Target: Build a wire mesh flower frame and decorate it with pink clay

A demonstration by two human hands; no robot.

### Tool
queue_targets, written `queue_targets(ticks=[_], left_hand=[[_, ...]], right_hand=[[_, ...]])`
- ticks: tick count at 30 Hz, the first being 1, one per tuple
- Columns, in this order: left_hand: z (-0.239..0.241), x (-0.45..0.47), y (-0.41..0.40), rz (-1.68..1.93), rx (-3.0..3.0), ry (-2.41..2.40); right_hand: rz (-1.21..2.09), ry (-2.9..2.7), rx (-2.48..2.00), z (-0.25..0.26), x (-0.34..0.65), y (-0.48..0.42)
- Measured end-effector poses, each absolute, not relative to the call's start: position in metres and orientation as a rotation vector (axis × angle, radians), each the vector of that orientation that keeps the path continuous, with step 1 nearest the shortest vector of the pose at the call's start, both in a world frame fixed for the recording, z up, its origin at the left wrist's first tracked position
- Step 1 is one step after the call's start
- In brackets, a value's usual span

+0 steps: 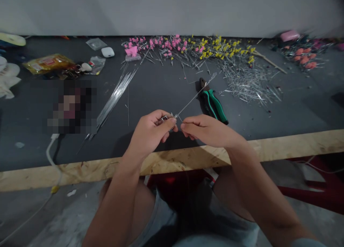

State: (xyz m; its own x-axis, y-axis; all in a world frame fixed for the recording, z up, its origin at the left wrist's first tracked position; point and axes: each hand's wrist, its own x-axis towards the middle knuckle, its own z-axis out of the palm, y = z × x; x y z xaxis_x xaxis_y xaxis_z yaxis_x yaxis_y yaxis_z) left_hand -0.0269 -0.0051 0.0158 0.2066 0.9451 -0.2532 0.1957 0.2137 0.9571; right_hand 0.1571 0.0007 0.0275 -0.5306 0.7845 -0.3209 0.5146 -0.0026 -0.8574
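Observation:
My left hand (152, 130) is closed around a small silvery piece of twisted wire (164, 120), mostly covered by the fingers. A long thin wire (193, 97) runs up and right from it, ending in a small loop over the pliers. Close beside it, my right hand (204, 129) pinches a short wire end that leads from the same spot near the left thumb. Green-handled pliers (215, 103) lie on the dark table, just beyond my right hand, jaws pointing away.
Straight wires (116, 93) lie bundled at left. Along the back are pink-tipped wire stems (172, 44), yellow-tipped stems (223, 48) and a heap of cut wires (252, 84). A white earbud case (108, 52) sits back left; a pale wooden edge (188, 157) borders the table.

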Motion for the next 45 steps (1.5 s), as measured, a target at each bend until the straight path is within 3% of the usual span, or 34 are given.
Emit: queue_targets(ticks=[9, 20, 37, 45], left_hand=[[0.009, -0.020, -0.007, 0.761, 1.415, 1.417], [-0.003, -0.015, -0.004, 0.554, 1.873, 1.556], [0.024, -0.045, -0.014, -0.045, 1.958, 1.087], [0.030, -0.052, -0.015, -0.057, 1.852, 0.752]], right_hand=[[1.374, -2.163, -1.467, 0.020, 0.150, 0.003], [1.387, -2.321, -1.469, 0.027, 0.158, 0.007], [1.010, -2.984, -1.220, 0.071, 0.164, -0.015], [1.377, -2.760, -1.175, 0.075, 0.165, -0.004]])
